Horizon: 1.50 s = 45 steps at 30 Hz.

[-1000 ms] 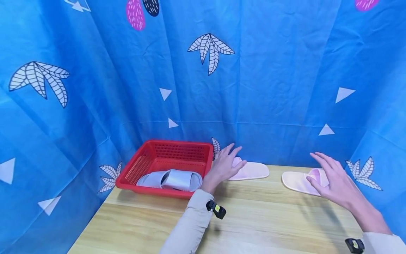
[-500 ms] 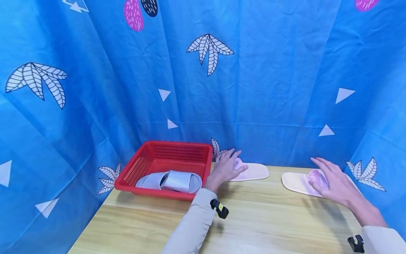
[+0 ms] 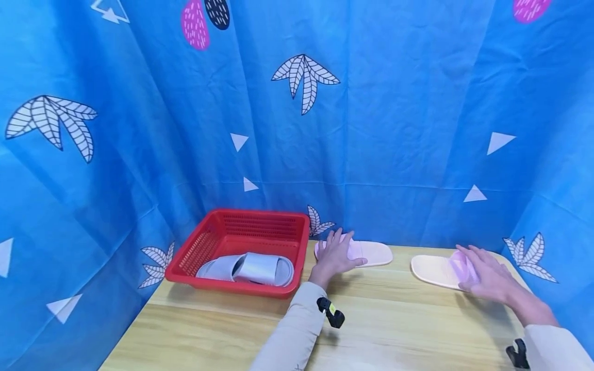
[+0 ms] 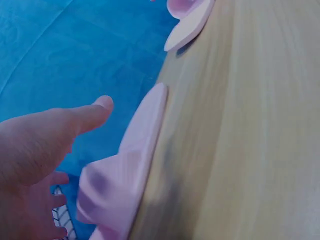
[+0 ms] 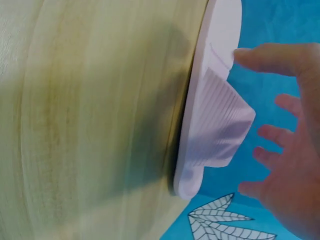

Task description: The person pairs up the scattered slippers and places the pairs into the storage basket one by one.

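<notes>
Two pale pink slippers lie on the wooden table along its back edge, toes pointing away from each other. Over the strap of the left slipper (image 3: 376,253) hovers my left hand (image 3: 335,256), fingers spread and thumb apart. In the left wrist view a gap shows between that hand and the slipper's strap (image 4: 112,187). My right hand (image 3: 489,275) is above the right slipper (image 3: 433,270), its fingers spread as well. The right wrist view has the ribbed strap (image 5: 222,122) beside the fingers, with nothing held.
A red plastic basket (image 3: 211,219) stands at the back left of the table (image 3: 371,330), close to my left forearm. Inside it lies a pair of grey slippers (image 3: 262,269). A blue patterned curtain (image 3: 399,103) hangs behind and at both sides.
Both hands have come down closer to the pink slippers, the left one also moving slightly right. The slippers and basket keep their places on the table.
</notes>
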{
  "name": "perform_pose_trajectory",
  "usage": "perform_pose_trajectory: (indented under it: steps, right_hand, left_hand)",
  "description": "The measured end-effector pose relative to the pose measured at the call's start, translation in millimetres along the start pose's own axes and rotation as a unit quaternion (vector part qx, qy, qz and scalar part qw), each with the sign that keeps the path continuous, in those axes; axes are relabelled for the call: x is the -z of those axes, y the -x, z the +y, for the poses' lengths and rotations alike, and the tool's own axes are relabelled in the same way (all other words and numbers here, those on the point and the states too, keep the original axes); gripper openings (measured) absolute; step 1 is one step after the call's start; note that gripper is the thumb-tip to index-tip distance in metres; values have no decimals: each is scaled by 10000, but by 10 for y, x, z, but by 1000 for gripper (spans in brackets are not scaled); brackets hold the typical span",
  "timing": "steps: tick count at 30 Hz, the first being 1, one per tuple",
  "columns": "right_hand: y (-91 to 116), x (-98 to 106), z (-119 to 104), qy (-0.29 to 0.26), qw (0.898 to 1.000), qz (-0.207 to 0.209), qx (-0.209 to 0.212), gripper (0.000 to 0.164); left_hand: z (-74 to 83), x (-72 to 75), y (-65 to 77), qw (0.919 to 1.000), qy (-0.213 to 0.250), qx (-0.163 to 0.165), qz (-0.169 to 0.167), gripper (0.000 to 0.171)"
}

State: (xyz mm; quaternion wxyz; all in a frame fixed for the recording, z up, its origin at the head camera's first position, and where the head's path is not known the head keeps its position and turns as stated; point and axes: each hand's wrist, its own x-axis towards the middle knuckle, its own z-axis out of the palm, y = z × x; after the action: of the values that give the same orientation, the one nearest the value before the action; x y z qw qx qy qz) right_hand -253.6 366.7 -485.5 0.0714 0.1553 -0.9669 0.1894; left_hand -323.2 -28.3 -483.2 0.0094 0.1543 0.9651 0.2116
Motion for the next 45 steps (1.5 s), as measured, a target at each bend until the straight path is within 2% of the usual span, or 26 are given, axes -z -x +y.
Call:
perform_pose_trajectory:
  steps: [6,11,15,24,32,39,45]
  right_hand:
    - [-34,-67,3,-5,9987,-451,-226,99]
    - [-47,-65,57,83,9984,-440,-342,108]
    - [-44,-31,113,288,9985,-370,-291,113]
    - [18,-10,145,318,9991,-83,-259,111]
    - [74,-78,150,208,9996,130,-145,109]
    - [120,-6,85,117,9992,287,-255,109]
    - [162,68,26,138,9978,621,-162,106]
  left_hand:
    - [-36,-122,19,9995,-26,302,-97,99]
    - [3,-165,-24,9978,-531,385,129,104]
    - [27,-179,-48,9962,-699,504,149,104]
    - [-18,-209,4,9954,-291,891,215,100]
    - [24,-198,83,9949,-344,912,262,103]
    - [77,-149,106,9944,-482,756,566,99]
    - [117,-87,127,9940,-588,688,618,99]
